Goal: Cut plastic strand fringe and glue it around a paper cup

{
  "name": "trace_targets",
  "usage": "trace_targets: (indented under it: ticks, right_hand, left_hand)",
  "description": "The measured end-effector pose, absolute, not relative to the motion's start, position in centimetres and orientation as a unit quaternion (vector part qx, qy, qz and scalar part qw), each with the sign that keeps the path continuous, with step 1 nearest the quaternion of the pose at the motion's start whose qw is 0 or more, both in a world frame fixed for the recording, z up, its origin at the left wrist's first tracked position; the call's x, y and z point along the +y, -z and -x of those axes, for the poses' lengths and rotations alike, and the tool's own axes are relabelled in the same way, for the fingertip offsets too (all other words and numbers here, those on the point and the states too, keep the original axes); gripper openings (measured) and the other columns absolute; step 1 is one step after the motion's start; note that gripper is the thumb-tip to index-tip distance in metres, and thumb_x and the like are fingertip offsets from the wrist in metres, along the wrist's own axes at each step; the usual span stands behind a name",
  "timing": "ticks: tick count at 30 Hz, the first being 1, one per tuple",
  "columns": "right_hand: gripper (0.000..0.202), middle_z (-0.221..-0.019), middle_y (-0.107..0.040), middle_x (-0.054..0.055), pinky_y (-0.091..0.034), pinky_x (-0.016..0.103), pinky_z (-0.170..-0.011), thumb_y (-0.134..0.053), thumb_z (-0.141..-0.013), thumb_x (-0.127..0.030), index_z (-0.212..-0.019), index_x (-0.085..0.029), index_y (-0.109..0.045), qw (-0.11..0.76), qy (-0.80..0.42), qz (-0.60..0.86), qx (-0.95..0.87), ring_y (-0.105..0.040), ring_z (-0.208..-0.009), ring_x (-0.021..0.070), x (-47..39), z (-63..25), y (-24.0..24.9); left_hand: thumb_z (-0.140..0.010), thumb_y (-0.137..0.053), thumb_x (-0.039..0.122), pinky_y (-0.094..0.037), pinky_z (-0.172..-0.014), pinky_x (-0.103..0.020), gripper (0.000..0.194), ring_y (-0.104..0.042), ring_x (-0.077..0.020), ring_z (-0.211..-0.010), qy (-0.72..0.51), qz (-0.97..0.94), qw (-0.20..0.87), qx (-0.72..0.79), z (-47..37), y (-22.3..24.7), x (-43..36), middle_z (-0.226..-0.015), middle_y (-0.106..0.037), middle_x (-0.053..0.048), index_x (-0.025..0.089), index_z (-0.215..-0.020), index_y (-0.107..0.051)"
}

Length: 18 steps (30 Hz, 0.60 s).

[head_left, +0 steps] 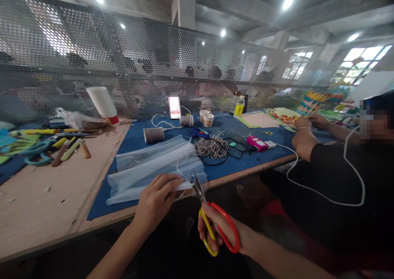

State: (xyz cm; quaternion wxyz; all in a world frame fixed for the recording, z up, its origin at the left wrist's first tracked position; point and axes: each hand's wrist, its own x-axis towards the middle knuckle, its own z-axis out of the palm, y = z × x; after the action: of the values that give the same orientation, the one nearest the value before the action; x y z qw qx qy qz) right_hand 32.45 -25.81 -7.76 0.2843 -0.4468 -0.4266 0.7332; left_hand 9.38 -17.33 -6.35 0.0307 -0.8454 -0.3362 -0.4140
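Note:
White pleated mesh fabric (154, 164) lies across the blue table cover near the front edge. My left hand (158, 197) pinches its front right corner between thumb and fingers. In my right hand (215, 225) are scissors (229, 225) with one red and one yellow handle loop, their blades apart and pointing up beside that corner. A thin white cord (181, 170) loops over the fabric by my left fingertips. Whether the blades touch the fabric is not clear.
Behind the fabric are two spools (154, 135), a blue glue gun (200, 133) and a bundle of grey cord (212, 147). Teal scissors (38, 152) and markers lie left, near stacked paper cups (101, 102). At right, a person's arms (304, 141) rest over the table; a white cable hangs there.

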Motion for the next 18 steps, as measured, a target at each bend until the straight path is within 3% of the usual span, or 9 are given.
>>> trace_targets:
  ticks: [12, 18]
  right_hand:
    - [0.073, -0.057, -0.048, -0.005, -0.031, 0.020, -0.040, -0.044, -0.077, -0.087, -0.079, -0.016, -0.056, 0.301, -0.693, 0.488, -0.437, -0.047, -0.038, 0.0069, -25.3, -31.3, 6.7]
    - [0.074, -0.053, -0.047, -0.006, -0.032, 0.020, -0.041, -0.044, -0.074, -0.089, -0.076, -0.016, -0.055, 0.306, -0.679, 0.494, -0.448, -0.047, -0.038, 0.0077, -24.9, -30.8, 6.8]
  left_hand:
    - [-0.094, -0.054, 0.008, -0.056, -0.085, -0.034, 0.032, -0.065, -0.0208, -0.103, 0.415, 0.855, 0.015, -0.309, -9.6, 6.9, -17.8, -0.113, -0.071, -0.007, 0.026, -0.117, -0.067]
    - [-0.093, -0.054, 0.008, -0.055, -0.087, -0.034, 0.032, -0.066, -0.0209, -0.105, 0.423, 0.856, 0.007, -0.298, -9.6, 6.8, -17.8, -0.114, -0.071, -0.008, 0.025, -0.117, -0.067]
